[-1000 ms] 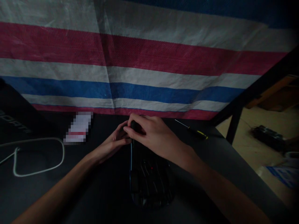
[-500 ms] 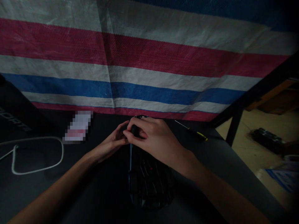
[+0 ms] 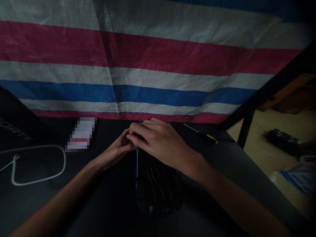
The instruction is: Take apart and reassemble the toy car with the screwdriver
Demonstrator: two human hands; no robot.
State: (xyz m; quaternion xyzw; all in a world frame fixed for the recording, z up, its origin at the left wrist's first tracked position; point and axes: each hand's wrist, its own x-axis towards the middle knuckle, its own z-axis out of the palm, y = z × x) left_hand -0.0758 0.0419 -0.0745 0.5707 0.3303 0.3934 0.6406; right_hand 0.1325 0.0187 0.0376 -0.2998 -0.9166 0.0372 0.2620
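Dim light lies over the dark bench (image 3: 74, 204) in front of you, so go by shape more than colour. Nearest you sits the black device (image 3: 156, 187), an opened shell with ribs and a small red dot showing inside; what it is exactly is hard to tell. It looks like light, stiff moulded plastic, likely brittle at thin edges, so grip its solid outer sides, not the inner ribs.

At its far end your left hand (image 3: 118, 152) is curled in from the left and your right hand (image 3: 158, 141) lies over the top, fingers closed together on a small dark part; how hard they pinch you cannot tell.

Against the picture from half a second ago, your right hand sits flatter and lower over that part, which is now almost hidden, and the view has shifted slightly.

To the left lies a white cable (image 3: 37, 164) in a loop, with a blurred card (image 3: 81, 134) beyond it. A yellow-handled screwdriver (image 3: 202, 134) rests right of your hands. Behind hangs a striped tarp (image 3: 158, 65).
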